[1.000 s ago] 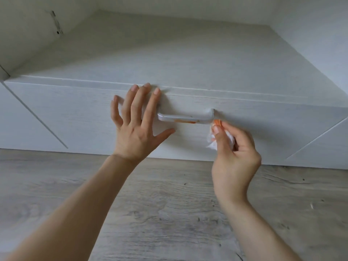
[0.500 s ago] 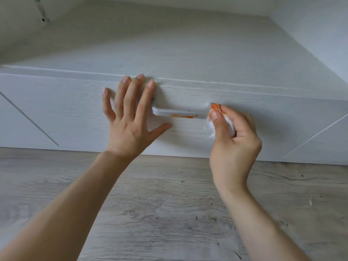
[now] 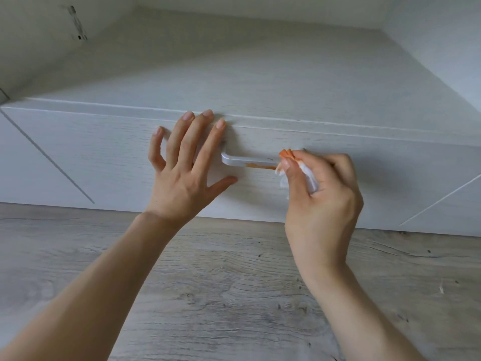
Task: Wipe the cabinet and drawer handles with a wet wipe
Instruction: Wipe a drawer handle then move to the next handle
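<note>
1. The drawer handle is a pale metal bar fixed to the middle of the white drawer front. Its long axis runs left to right, level with the drawer's top edge. An orange smear lies along its lower edge towards the right end.
2. No brand, label or writing can be read anywhere in view.
3. The wet wipe is bunched up and white, with an orange-stained tip pressed against the right end of the handle.
4. The right hand is curled closed around the wipe, pinching it between thumb and fingers at the handle's right end.
5. The left hand lies flat on the drawer front just left of the handle, fingers spread wide and holding nothing. Its fingertips reach the drawer's top edge and its thumb points right, beneath the handle.
6. Compared with half a second ago, the left hand has kept its flat place, and the right hand with the wipe remains at the handle's right end; the smear is still there.
7. Below the drawer lies grey wood-grain floor.
</note>
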A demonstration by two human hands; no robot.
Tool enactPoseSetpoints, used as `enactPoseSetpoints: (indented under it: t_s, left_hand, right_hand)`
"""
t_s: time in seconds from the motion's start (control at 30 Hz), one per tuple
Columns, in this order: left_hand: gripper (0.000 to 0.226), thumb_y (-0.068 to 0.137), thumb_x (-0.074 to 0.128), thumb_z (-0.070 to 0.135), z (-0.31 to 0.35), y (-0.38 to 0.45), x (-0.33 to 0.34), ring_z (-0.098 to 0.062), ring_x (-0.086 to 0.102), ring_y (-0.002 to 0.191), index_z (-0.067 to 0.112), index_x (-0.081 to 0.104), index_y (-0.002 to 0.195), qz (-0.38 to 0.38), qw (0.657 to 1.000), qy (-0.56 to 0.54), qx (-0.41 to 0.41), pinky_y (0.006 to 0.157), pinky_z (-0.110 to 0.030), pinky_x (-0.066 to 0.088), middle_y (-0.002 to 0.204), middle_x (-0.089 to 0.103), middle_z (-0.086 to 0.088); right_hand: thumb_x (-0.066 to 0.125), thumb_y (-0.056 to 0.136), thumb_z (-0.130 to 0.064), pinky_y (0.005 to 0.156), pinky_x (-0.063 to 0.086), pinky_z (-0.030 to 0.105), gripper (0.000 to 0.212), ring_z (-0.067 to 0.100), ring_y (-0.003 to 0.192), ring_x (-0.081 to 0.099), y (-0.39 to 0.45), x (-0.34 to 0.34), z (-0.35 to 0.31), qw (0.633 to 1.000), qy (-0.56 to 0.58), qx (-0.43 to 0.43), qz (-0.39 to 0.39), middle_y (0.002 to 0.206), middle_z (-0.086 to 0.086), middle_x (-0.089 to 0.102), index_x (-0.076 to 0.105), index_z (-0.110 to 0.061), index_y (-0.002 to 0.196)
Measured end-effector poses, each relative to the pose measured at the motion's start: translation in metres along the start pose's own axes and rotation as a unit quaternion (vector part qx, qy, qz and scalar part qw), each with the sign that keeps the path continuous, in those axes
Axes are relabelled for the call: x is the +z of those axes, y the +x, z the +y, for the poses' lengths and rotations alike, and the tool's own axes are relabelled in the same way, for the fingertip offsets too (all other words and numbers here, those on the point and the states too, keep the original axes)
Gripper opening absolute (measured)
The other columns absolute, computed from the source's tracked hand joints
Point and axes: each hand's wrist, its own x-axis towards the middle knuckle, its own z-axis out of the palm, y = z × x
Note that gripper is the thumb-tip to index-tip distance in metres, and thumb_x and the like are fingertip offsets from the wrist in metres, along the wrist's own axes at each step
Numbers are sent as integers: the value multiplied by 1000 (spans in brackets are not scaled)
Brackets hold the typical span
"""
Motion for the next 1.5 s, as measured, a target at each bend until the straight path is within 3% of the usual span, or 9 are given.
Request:
enactPoseSetpoints:
  t_s: [0.23,0.33,0.47,0.57,0.77,0.9,1.03,1.2,1.5]
  left_hand:
    - [86,82,64,58,-2,-1,-1,-23,16,140,14,25,145,-4,1000,18,6,112,-44,7,146,27,-7]
    - [88,82,65,57,-1,-1,-1,-22,15,140,15,21,146,-10,1000,18,8,112,-43,6,147,25,-7]
    - [90,81,67,54,-1,-1,-4,-22,12,141,16,19,147,-18,1000,11,5,113,-43,5,148,23,-6]
    - [91,80,67,53,-1,-1,-5,-21,11,141,17,18,147,-24,1000,7,2,113,-42,4,148,23,-6]
    - [89,81,67,53,1,-1,-3,-23,12,141,15,20,146,-22,1000,5,-1,113,-44,5,148,22,-7]
    - [90,80,68,54,0,-2,-2,-23,13,141,16,20,146,-17,1000,5,-2,112,-44,5,148,23,-7]
    - [90,80,69,54,1,-1,-5,-23,12,141,15,21,146,-23,1000,6,-2,112,-44,5,148,24,-7]
    - [87,82,69,49,-2,1,-10,-22,14,140,14,23,146,-41,999,9,10,111,-44,6,148,24,-7]
    - [86,80,73,42,-5,2,-18,-24,21,139,14,25,146,-51,998,19,24,107,-49,17,147,38,-11]
  right_hand:
    - [68,81,1,76,37,-1,13,-10,77,55,-8,3,4,998,48,41,22,85,0,54,73,-2,93]
    - [68,80,5,76,44,7,20,-5,79,59,-13,0,5,997,75,32,7,87,0,57,72,-7,95]
    - [65,85,-4,79,48,19,20,0,86,63,-4,-9,16,963,166,195,80,94,10,65,67,-20,96]
    - [62,89,-5,79,49,20,22,6,78,64,-3,-2,16,934,238,265,35,94,14,66,65,-27,91]
    - [61,89,-6,80,48,16,18,3,77,61,3,-2,14,937,239,254,30,98,21,67,67,-22,93]
    - [60,89,-2,81,48,15,19,5,82,64,-6,-6,9,956,210,202,12,93,10,66,68,-15,101]
    - [66,85,-4,81,47,13,15,6,88,66,-6,-2,2,950,226,201,76,94,10,68,68,-12,98]
    - [71,78,0,77,37,-2,14,-3,77,53,-15,12,-13,996,80,37,26,83,2,57,72,0,92]
    - [68,82,-1,77,38,1,13,-5,77,54,-17,8,-1,996,56,31,63,87,-1,53,71,-3,94]
